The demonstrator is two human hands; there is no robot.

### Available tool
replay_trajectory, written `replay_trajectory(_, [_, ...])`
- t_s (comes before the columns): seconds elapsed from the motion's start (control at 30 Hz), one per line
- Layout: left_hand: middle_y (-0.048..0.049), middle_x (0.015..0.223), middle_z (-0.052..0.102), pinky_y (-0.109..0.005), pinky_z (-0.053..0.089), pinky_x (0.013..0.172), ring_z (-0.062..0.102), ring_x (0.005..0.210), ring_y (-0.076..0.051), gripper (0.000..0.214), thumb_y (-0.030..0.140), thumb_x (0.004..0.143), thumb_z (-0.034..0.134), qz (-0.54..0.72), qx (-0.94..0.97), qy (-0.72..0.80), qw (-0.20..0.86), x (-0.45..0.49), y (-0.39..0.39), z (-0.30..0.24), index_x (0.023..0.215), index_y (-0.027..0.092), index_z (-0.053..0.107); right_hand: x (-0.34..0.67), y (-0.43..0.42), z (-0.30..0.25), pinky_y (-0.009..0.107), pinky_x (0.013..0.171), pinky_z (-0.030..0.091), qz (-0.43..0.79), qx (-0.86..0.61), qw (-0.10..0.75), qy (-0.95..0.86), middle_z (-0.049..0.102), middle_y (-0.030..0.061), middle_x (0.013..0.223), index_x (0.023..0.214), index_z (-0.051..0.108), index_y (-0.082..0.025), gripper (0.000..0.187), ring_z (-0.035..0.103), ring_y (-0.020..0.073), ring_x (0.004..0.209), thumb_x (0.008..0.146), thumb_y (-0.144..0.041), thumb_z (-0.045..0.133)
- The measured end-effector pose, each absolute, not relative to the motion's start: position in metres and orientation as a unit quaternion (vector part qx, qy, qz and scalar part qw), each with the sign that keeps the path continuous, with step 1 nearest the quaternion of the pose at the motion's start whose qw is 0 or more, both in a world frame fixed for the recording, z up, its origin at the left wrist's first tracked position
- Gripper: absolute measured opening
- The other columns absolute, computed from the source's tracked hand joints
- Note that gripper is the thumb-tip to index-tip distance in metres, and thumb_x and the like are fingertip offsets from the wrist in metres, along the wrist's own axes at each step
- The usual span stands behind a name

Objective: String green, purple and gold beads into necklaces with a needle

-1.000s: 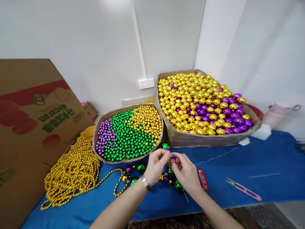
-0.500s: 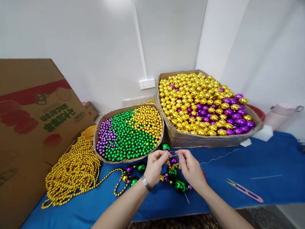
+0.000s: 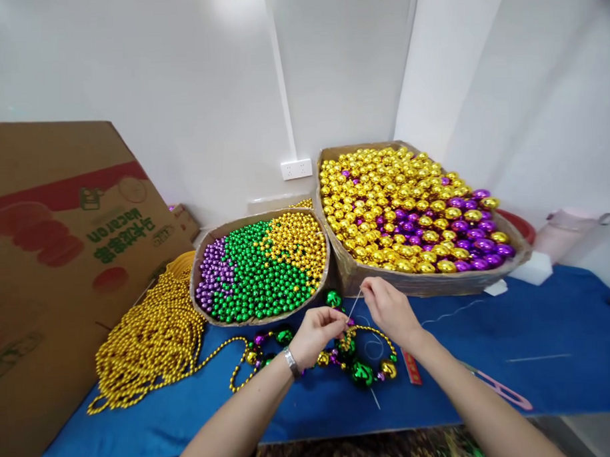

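My left hand, with a metal watch at the wrist, is pinched shut on a beaded strand of green, purple and gold balls that lies on the blue table cover. My right hand is raised a little higher and to the right, its fingers pinched on a thin wire or needle that runs down toward my left fingers. The strand curls in a loop below both hands.
A round cardboard tray holds small purple, green and gold beads. A larger box holds big gold and purple balls. Gold bead strings pile at left beside a big carton. Pink snips and a red strip lie at right.
My right hand has drawn up and to the right, away from my left hand, pulling the thin wire taut. More of the beaded loop now shows below the hands.
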State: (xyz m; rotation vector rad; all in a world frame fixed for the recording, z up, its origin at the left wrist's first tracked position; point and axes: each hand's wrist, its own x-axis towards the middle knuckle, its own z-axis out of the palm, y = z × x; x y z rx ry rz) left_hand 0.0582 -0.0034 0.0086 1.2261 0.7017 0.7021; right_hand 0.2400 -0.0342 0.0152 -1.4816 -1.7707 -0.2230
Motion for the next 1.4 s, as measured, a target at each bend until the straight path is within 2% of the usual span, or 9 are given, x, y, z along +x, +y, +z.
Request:
replay_trajectory(0.5, [-0.0028,0.063,0.064,-0.024,0.045,0.056,0.057,0.056,-0.011,0.037,0.034,0.057,0.081,0.324,0.512,0.327,0.725,0.061,-0.011,0.004,0.082,0.011,0.064,0.248,0.009,0.062,0.033,0.075,0.039,-0.139,-0.552,0.328,-0.754,0.058,0.0067,0.074,0.085,0.061,-0.02,0.025,0.051,0.0197,0.077,0.093,-0.026,0.039])
replay_trajectory(0.6, [-0.004,0.062,0.064,-0.024,0.045,0.056,0.056,0.055,-0.011,0.033,0.033,0.056,0.081,0.299,0.505,0.329,0.74,0.062,-0.017,0.004,0.073,0.01,0.065,0.231,0.019,0.069,0.03,0.071,0.04,-0.108,-0.535,0.323,-0.773,0.063,0.0064,0.088,0.092,0.063,-0.023,0.019,0.053,0.0178,0.077,0.09,-0.019,0.044])
replay_trajectory(0.73, [-0.0024,0.064,0.063,-0.023,0.045,0.057,0.058,0.06,-0.012,0.042,0.029,0.057,0.081,0.347,0.476,0.349,0.728,0.058,-0.021,0.006,0.091,0.012,0.067,0.224,-0.001,0.061,0.028,0.064,0.041,-0.061,-0.553,0.345,-0.756,0.058,0.0064,0.113,0.111,0.06,-0.028,0.032,0.056,0.0164,0.078,0.087,-0.014,0.044])
replay_trajectory(0.8, [-0.0011,0.064,0.063,-0.024,0.045,0.058,0.058,0.061,-0.013,0.052,0.029,0.058,0.08,0.372,0.474,0.354,0.715,0.054,-0.021,0.006,0.105,0.014,0.063,0.226,-0.024,0.049,0.027,0.064,0.042,-0.027,-0.571,0.362,-0.736,0.059,0.0082,0.107,0.111,0.06,-0.025,0.028,0.057,0.0165,0.077,0.089,-0.022,0.043])
replay_trajectory(0.87, [0.0001,0.063,0.062,-0.024,0.045,0.058,0.056,0.059,-0.012,0.061,0.028,0.061,0.078,0.379,0.49,0.348,0.704,0.052,-0.021,0.005,0.117,0.014,0.058,0.227,-0.046,0.035,0.026,0.063,0.043,0.038,-0.584,0.378,-0.717,0.061,0.0061,0.09,0.097,0.064,-0.023,0.023,0.058,0.0158,0.073,0.09,-0.03,0.044])
replay_trajectory(0.93, [0.0009,0.063,0.061,-0.023,0.044,0.058,0.053,0.056,-0.01,0.065,0.028,0.065,0.076,0.374,0.519,0.337,0.69,0.052,-0.021,0.003,0.124,0.015,0.053,0.224,-0.063,0.024,0.025,0.061,0.043,0.112,-0.588,0.388,-0.701,0.06,0.0028,0.075,0.08,0.065,-0.023,0.026,0.057,0.0151,0.068,0.09,-0.036,0.045])
replay_trajectory(1.03, [0.0011,0.064,0.06,-0.021,0.04,0.055,0.05,0.054,-0.009,0.064,0.028,0.07,0.071,0.367,0.58,0.328,0.649,0.054,-0.023,0.001,0.128,0.015,0.049,0.215,-0.073,0.011,0.025,0.056,0.041,0.193,-0.586,0.407,-0.674,0.06,0.0006,0.069,0.073,0.066,-0.023,0.025,0.056,0.0147,0.062,0.086,-0.038,0.051])
replay_trajectory(1.2, [0.001,0.065,0.061,-0.021,0.04,0.053,0.05,0.054,-0.009,0.058,0.027,0.072,0.069,0.375,0.627,0.341,0.591,0.055,-0.026,-0.003,0.126,0.015,0.051,0.193,-0.071,-0.004,0.024,0.054,0.041,0.296,-0.577,0.492,-0.581,0.059,-0.0001,0.066,0.071,0.061,-0.02,0.026,0.054,0.0144,0.061,0.084,-0.041,0.053])
replay_trajectory(1.4, [-0.0014,0.068,0.065,-0.024,0.044,0.058,0.057,0.058,-0.011,0.051,0.032,0.065,0.075,0.408,0.479,0.374,0.681,0.052,-0.027,-0.009,0.111,0.014,0.061,0.181,-0.072,-0.017,0.022,0.044,0.039,0.406,-0.534,0.599,-0.437,0.055,-0.0003,0.065,0.086,0.05,-0.021,0.03,0.051,0.0125,0.052,0.089,-0.05,0.042])
